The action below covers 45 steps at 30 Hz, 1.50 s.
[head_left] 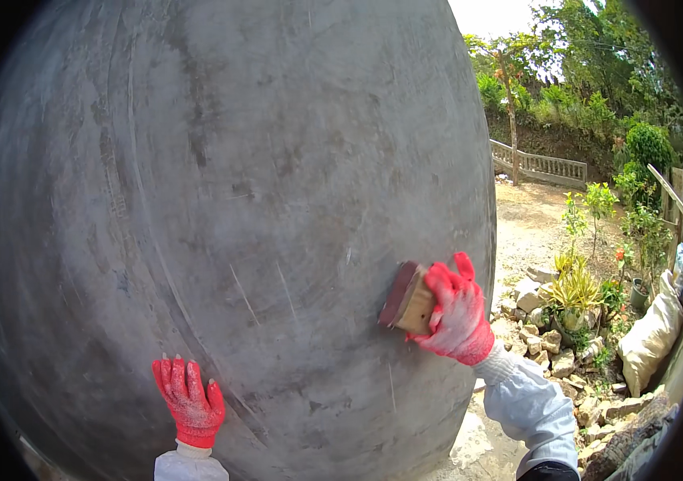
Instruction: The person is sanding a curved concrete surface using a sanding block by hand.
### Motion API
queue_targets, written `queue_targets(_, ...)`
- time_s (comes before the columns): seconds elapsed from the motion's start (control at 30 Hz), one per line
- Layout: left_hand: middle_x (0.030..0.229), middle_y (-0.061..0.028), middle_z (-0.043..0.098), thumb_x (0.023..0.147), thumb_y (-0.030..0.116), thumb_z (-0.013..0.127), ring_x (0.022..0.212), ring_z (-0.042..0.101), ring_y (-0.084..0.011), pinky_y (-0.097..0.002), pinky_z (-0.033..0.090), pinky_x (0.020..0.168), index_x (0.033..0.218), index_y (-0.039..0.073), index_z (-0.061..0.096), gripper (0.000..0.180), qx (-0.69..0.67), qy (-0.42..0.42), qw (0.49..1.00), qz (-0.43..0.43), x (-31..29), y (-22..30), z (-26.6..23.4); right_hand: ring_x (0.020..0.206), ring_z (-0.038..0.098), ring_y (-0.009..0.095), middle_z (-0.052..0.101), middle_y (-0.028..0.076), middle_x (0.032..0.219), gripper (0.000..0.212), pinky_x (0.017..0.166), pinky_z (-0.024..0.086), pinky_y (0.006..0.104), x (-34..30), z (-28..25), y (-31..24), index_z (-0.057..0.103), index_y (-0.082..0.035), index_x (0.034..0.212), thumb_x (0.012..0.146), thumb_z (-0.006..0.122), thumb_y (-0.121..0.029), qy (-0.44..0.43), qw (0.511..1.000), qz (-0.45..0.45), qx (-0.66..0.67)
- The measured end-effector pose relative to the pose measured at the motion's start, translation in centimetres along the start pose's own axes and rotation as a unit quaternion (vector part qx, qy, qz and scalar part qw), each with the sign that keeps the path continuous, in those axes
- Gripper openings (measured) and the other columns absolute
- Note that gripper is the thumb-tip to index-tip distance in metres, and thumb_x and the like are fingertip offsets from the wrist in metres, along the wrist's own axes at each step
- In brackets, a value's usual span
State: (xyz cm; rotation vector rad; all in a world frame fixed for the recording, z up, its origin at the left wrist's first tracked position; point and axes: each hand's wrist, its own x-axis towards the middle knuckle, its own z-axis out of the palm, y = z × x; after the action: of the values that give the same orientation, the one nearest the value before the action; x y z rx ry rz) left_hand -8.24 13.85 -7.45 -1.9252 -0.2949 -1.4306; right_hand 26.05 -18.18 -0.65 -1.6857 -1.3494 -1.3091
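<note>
A grey cement-plastered wall (301,184) fills most of the view, with pale scratches and darker patches on it. My right hand (461,313), in a red glove dusted white, grips a wooden sanding block (416,314) whose edge is wrapped in dark red sandpaper. The block is at the wall's surface near its right edge; my fingers partly cover it. Lower left, my left hand (189,402) in a matching red glove rests against the wall, fingers apart and pointing up. Bare fingertips show at the glove's ends. It holds nothing.
Beyond the wall's right edge lie several loose rocks (529,297) around a potted spiky plant (574,293). A stuffed white sack (652,337) leans by a fence at the far right. Farther back are a low balustrade (545,167), bare ground and trees.
</note>
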Motion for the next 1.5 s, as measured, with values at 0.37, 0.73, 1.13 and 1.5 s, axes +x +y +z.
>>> queue_targets(0.37, 0.144, -0.0233, 0.043, 0.09, 0.017, 0.059, 0.14, 0.034, -0.0482, -0.0683, 0.028, 0.114, 0.135, -0.003, 0.047, 0.05, 0.003, -0.019, 1.0, 0.0, -0.5, -0.5, -0.1, 0.107, 0.062, 0.029, 0.068, 0.006, 0.085, 0.086, 0.103, 0.042, 0.0422, 18.8, -3.2, -6.6, 0.044, -0.007, 0.142, 0.068, 0.081, -0.03, 0.009, 0.998, 0.005, 0.06)
queue_targets(0.73, 0.135, -0.0165, 0.053, 0.087, 0.022, 0.064, 0.134, 0.042, -0.0436, -0.0647, 0.034, 0.112, 0.123, 0.003, 0.059, 0.041, -0.071, 0.018, 0.997, -0.018, 1.2, 2.7, 1.8, 0.107, 0.07, 0.026, 0.075, 0.009, 0.11, 0.101, 0.094, 0.051, 0.0356, 25.7, -9.1, 14.3, 0.025, -0.003, 0.157, 0.082, 0.07, -0.051, 0.263, 0.907, 0.309, -0.111)
queue_targets(1.13, 0.137, -0.0173, 0.051, 0.084, 0.017, 0.066, 0.133, 0.042, -0.044, -0.0646, 0.033, 0.112, 0.125, 0.002, 0.056, 0.045, -0.059, -0.009, 0.998, -0.021, 0.7, 0.3, -0.7, 0.11, 0.059, 0.034, 0.06, 0.014, 0.126, 0.084, 0.104, 0.043, 0.0453, 19.6, -2.0, -9.1, 0.046, -0.008, 0.141, 0.069, 0.085, -0.027, 0.041, 0.993, -0.106, -0.016)
queue_targets(1.5, 0.132, -0.0146, 0.055, 0.081, 0.016, 0.069, 0.132, 0.044, -0.0414, -0.0615, 0.036, 0.111, 0.121, 0.004, 0.059, 0.043, -0.067, 0.009, 0.998, -0.014, 0.8, 0.9, 0.4, 0.117, 0.059, 0.023, 0.069, 0.004, 0.114, 0.07, 0.106, 0.033, 0.0498, 32.7, 0.7, -17.1, 0.051, -0.015, 0.137, 0.079, 0.077, -0.045, 0.202, 0.971, -0.121, -0.045)
